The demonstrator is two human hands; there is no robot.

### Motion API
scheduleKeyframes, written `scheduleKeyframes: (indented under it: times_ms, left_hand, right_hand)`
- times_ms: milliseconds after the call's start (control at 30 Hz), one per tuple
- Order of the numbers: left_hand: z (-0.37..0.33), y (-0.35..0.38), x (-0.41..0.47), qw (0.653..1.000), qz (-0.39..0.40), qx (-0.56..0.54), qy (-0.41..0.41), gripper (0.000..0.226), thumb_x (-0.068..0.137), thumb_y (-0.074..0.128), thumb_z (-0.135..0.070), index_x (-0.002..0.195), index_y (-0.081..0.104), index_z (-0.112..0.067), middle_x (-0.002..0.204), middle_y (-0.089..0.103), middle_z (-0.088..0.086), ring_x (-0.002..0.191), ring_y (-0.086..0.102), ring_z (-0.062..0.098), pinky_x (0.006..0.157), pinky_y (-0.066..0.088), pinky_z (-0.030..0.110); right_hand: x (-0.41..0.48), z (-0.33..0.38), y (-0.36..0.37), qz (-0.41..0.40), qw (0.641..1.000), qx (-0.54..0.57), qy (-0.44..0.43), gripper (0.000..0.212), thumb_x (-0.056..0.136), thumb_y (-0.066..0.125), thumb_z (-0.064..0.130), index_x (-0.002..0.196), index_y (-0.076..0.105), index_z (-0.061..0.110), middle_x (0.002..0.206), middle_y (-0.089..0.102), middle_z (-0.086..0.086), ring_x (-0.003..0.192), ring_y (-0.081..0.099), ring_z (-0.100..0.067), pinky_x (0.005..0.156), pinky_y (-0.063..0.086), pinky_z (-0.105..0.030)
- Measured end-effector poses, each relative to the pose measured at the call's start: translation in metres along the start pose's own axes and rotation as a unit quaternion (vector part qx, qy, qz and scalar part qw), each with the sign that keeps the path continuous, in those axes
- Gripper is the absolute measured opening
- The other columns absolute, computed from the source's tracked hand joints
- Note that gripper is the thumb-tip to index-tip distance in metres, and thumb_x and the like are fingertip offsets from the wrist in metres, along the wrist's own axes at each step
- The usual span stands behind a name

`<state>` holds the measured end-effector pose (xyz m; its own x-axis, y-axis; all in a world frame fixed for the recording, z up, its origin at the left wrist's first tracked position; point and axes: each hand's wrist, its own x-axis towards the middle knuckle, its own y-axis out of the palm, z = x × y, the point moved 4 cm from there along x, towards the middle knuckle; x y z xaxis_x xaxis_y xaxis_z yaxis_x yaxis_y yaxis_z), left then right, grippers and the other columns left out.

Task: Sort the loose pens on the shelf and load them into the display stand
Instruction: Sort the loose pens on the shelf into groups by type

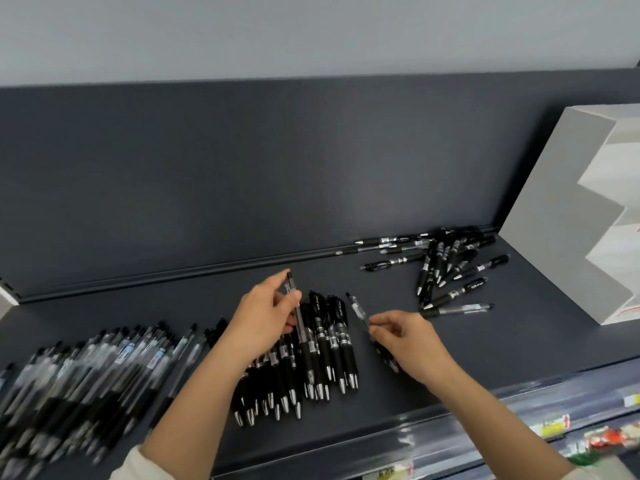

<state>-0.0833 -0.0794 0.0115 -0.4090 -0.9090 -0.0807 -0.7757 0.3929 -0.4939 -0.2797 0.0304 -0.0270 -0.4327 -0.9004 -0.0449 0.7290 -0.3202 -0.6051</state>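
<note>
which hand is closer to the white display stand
Right. The right hand lies left of the display stand; the left hand is farther left, over the black pens.

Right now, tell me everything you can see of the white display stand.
The display stand is white, cardboard by its look, with a slanted side wall and a stepped, zigzag front of tiers. It stands on the dark shelf at the right end, partly cut off by the picture's edge. No pens show in its tiers. The nearest loose pens lie left of its base.

Even soft light; left pens [79, 382] motion-blurred; wide-angle bending at edges.
</note>
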Motion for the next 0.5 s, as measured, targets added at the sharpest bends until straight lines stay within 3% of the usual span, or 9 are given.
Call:
scheduleKeyframes:
  times_ms: [233,300,400,500]
  left_hand:
    - [0.008,-0.029,-0.012,0.998,-0.027,-0.046,-0.025,0.054,0.096,0.051,-0.025,0.146,0.03,-0.024,0.092,0.06,0.013,0.069,0.061,0.013,0.069,0.058,0.03]
    - [0.015,-0.053,-0.018,0.997,-0.064,-0.034,-0.022,0.051,0.094,0.056,-0.025,0.142,0.039,-0.019,0.082,0.064,0.008,0.064,0.063,0.011,0.071,0.058,0.031]
    - [0.034,-0.1,-0.033,0.992,-0.123,0.021,-0.031,0.036,0.09,0.061,-0.026,0.124,0.057,-0.012,0.068,0.067,-0.002,0.057,0.062,0.009,0.071,0.055,0.03]
    - [0.055,-0.147,-0.054,0.979,-0.162,0.114,-0.054,0.032,0.091,0.061,-0.029,0.121,0.06,-0.017,0.073,0.068,-0.003,0.068,0.063,0.012,0.074,0.049,0.028]
  right_hand:
    - [-0.005,0.038,0.005,0.002,0.998,0.049,-0.035,0.019,0.088,0.064,0.019,0.106,0.068,0.019,0.077,0.066,0.01,0.072,0.059,0.001,0.069,0.044,-0.01]
    - [-0.004,0.059,0.015,0.024,0.997,0.056,-0.053,0.017,0.088,0.064,0.019,0.104,0.068,0.021,0.073,0.064,0.011,0.067,0.057,0.002,0.067,0.043,-0.01]
    - [-0.003,0.093,0.044,0.07,0.994,0.036,-0.079,0.021,0.089,0.062,0.021,0.109,0.066,0.022,0.074,0.061,0.011,0.065,0.054,0.0,0.064,0.043,-0.01]
    - [-0.003,0.128,0.085,0.116,0.987,-0.001,-0.112,0.028,0.09,0.06,0.023,0.119,0.06,0.021,0.075,0.058,0.012,0.067,0.053,0.0,0.062,0.04,-0.008]
